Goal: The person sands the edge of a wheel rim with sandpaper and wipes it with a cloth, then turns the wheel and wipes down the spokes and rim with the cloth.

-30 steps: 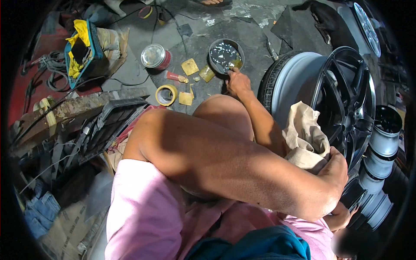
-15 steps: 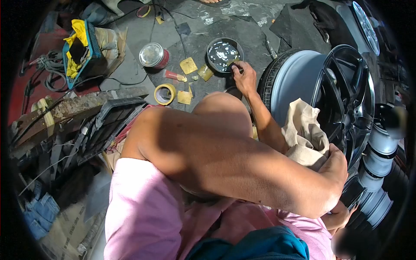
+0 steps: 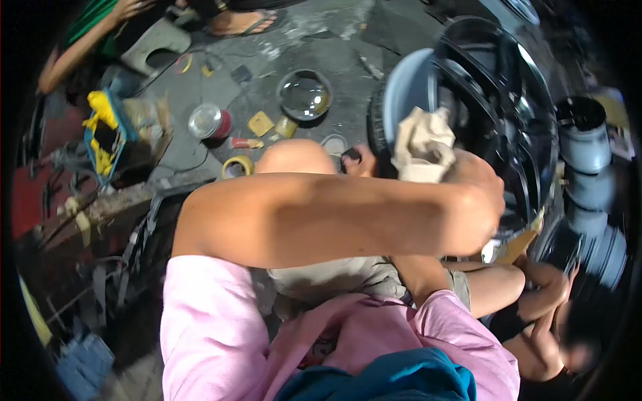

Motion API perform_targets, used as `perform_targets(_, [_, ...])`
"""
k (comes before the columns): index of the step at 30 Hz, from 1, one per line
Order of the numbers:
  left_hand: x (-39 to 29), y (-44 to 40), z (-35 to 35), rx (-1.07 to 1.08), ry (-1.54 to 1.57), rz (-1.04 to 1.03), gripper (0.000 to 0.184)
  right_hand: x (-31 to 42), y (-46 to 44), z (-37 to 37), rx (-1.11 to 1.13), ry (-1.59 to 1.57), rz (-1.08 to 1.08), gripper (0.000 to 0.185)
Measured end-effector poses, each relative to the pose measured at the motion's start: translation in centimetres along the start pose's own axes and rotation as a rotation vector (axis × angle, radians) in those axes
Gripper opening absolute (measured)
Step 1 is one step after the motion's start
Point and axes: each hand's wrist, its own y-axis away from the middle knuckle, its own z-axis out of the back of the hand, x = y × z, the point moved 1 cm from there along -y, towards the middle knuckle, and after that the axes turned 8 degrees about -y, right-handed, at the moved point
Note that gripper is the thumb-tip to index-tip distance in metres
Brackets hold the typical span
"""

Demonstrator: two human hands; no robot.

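My left hand (image 3: pixel 473 184) is at the right, closed on a crumpled beige cloth (image 3: pixel 422 144) in front of a large black-spoked wheel (image 3: pixel 505 110). Its fingers are partly hidden and blurred. Beyond my left forearm, my right hand (image 3: pixel 362 162) is closed round a small black block (image 3: pixel 350 158), low between my knee and the tyre. Up and to the left of it, a round bowl of dark liquid (image 3: pixel 304 95) stands on the floor.
Near the bowl lie a lidded can (image 3: pixel 205 121), yellow sheets (image 3: pixel 261 123) and a tape roll (image 3: pixel 237 167). A blue basket (image 3: pixel 120 140) stands left. One person's arm (image 3: pixel 83 47) shows top left, another person's arms (image 3: pixel 543 284) lower right. Silvery rims (image 3: pixel 583 144) stack at right.
My right hand has come away from the bowl, towards me, with the black block. My left hand and the cloth appear higher in view. The view has shifted, showing more of the other people.
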Motion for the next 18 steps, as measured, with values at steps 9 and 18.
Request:
perform_targets(9, [1.1, -0.7, 2.7, -0.497, 0.168, 0.006, 0.03, -14.6, 11.5, 7.4, 0.137, 0.21, -0.125, 0.022])
perform_targets(18, [-6.9, -8.7, 3.8, -0.471, 0.269, -0.052, 0.041, -3.6, 18.2, 24.7, -0.172, -1.127, -0.414, 0.022])
